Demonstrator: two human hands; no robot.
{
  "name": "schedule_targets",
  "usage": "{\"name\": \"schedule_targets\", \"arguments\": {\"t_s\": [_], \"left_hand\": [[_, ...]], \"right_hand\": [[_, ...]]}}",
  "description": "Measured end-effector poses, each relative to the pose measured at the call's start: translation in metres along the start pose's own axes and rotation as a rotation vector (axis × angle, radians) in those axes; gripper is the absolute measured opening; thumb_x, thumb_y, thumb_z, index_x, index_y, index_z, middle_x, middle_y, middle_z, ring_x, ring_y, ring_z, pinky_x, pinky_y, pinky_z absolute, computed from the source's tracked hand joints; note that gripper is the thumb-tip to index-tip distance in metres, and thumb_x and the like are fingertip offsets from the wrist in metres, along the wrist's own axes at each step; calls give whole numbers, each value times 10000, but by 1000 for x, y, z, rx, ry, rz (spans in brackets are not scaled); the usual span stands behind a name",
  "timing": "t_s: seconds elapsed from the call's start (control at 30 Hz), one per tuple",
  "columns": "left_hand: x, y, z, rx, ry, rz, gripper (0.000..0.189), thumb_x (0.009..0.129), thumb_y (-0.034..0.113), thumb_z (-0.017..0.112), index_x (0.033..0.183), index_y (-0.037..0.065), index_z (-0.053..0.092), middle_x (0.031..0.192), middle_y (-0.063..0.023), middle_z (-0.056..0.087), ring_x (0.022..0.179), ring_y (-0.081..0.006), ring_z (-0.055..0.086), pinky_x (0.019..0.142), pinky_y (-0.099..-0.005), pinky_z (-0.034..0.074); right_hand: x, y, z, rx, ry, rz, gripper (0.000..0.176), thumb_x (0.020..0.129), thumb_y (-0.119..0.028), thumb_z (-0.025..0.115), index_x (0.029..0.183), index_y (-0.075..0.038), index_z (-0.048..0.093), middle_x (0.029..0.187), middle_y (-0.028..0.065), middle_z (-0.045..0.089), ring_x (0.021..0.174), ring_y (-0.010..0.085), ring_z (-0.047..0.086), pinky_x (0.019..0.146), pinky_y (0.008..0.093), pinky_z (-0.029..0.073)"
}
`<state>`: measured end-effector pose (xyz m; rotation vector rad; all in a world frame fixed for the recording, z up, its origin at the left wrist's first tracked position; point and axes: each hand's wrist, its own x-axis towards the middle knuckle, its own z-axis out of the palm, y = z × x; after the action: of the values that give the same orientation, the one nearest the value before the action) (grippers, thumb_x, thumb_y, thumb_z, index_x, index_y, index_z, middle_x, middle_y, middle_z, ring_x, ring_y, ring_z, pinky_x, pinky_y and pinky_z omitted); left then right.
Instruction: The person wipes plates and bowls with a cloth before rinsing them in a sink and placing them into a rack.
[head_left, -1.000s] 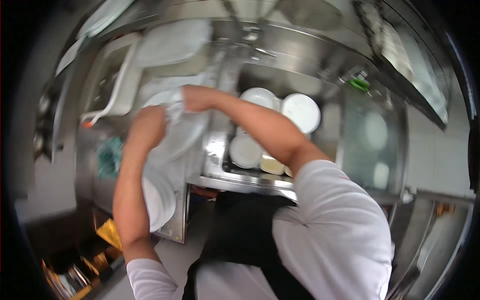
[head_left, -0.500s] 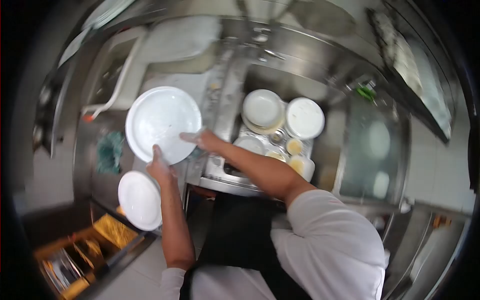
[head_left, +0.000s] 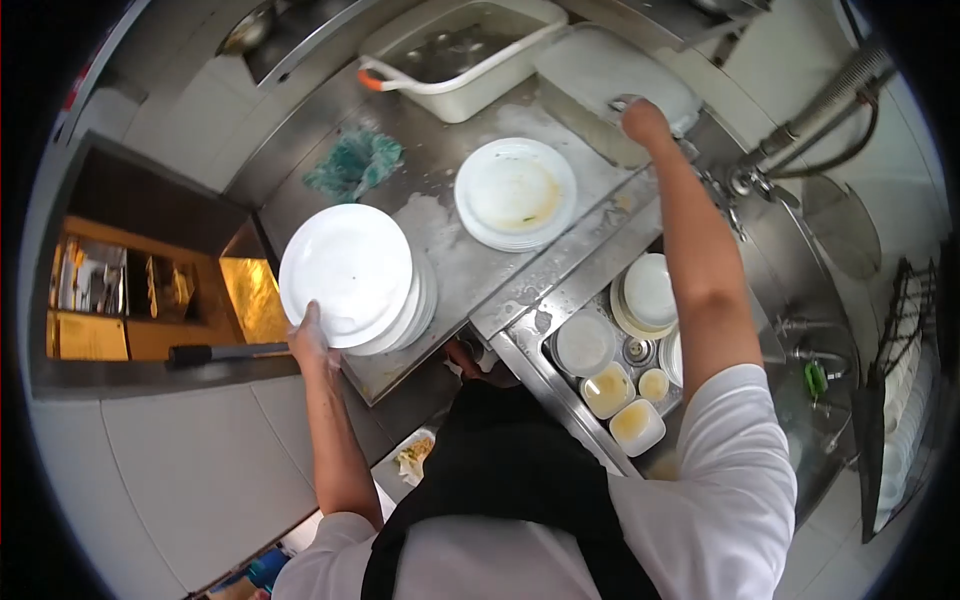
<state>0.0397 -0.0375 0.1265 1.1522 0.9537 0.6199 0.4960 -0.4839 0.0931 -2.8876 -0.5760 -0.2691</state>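
My left hand (head_left: 314, 345) grips the near edge of a white plate (head_left: 345, 265), thumb on top. The plate sits over a stack of white plates (head_left: 425, 305) at the counter's left edge. Far back on the right, my right hand (head_left: 645, 122) is closed at the lidded, pale plastic tub (head_left: 615, 75). A small greyish thing shows at its fingertips, too small to name. Between the hands lies another stack of white plates (head_left: 510, 190), the top one stained with yellowish food.
A white basin (head_left: 470, 95) with an orange-tipped handle stands at the back. A crumpled green plastic bag (head_left: 352, 165) lies on the steel counter (head_left: 440, 235). Bowls and small dishes (head_left: 585, 345) fill the sink on the right, near a tap (head_left: 740, 182).
The view has swung left. My left hand has brought the plate over the left stack. My right hand has left the plate and reached back to the lidded tub.
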Motion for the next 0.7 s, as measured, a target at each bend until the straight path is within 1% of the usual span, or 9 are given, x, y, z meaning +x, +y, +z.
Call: {"name": "schedule_targets", "arguments": {"t_s": [0.17, 0.3, 0.4, 0.47, 0.5, 0.53, 0.6, 0.63, 0.7], "left_hand": [[19, -32, -42, 54, 24, 101, 385, 896, 19, 584, 1255, -78, 485, 1147, -187, 619, 984, -268, 639, 843, -386, 530], [26, -46, -57, 532, 79, 367, 422, 844, 47, 667, 1218, -82, 519, 1123, -181, 632, 957, -233, 633, 824, -336, 504], [28, -40, -60, 694, -21, 297, 454, 792, 91, 731, 1181, -74, 566, 1117, -209, 622, 946, -260, 632, 830, -352, 498], [11, -27, -40, 941, 33, 320, 448, 787, 87, 731, 1180, -61, 575, 1119, -210, 623, 968, -287, 621, 856, -371, 491], [4, -24, -29, 1195, 80, 342, 442, 782, 84, 730, 1179, -47, 584, 1121, -211, 623, 990, -314, 611, 882, -389, 485], [6, -26, -22, 1206, 76, 343, 442, 782, 84, 730, 1179, -47, 584, 1121, -211, 623, 990, -314, 611, 882, -389, 485], [8, -38, -4, 1342, 213, 954, 497, 763, 137, 740, 1216, -10, 597, 1153, -257, 573, 1074, -362, 552, 961, -437, 426], [2, -34, 19, 1271, 155, 989, 478, 771, 131, 728, 1211, -3, 597, 1146, -249, 580, 1093, -365, 540, 972, -443, 414], [-5, -33, 80, 1055, -53, 999, 442, 783, 123, 711, 1194, 7, 597, 1136, -234, 590, 1101, -375, 532, 978, -449, 406]], "right_hand": [[-31, -74, -41, 241, 368, 39, 395, 786, -77, 522, 1117, -223, 679, 986, 177, 666, 896, 371, 636, 812, 432, 512], [-62, -114, 4, 180, 3, -131, 526, 761, -34, 553, 1218, -281, 627, 1079, 165, 627, 920, 363, 621, 773, 443, 510], [-78, -130, 54, 106, -166, -123, 524, 810, -107, 578, 1314, -250, 564, 1163, 168, 594, 976, 351, 613, 895, 466, 466], [-82, -137, 106, 3, 367, -318, 462, 910, -243, 514, 1366, -164, 509, 1283, 191, 532, 1025, 361, 602, 1029, 497, 355], [-81, -151, 131, 26, 387, -277, 484, 941, -312, 456, 1388, -128, 473, 1258, 204, 556, 1032, 372, 603, 1063, 501, 299], [-79, -174, 132, 61, 198, -235, 484, 957, -355, 416, 1367, -109, 491, 1205, 210, 588, 1020, 376, 610, 1061, 501, 298], [-80, -226, 130, 121, -161, -177, 461, 959, -403, 393, 1238, -87, 579, 1047, 207, 644, 958, 375, 626, 1009, 504, 346], [-83, -254, 129, 153, -335, -163, 441, 944, -408, 411, 1131, -86, 649, 942, 198, 668, 908, 369, 636, 959, 507, 394], [-121, -284, 153, 301, -128, -304, 335, 867, -372, 528, 850, -87, 704, 788, 174, 665, 792, 355, 633, 832, 519, 450]]}}
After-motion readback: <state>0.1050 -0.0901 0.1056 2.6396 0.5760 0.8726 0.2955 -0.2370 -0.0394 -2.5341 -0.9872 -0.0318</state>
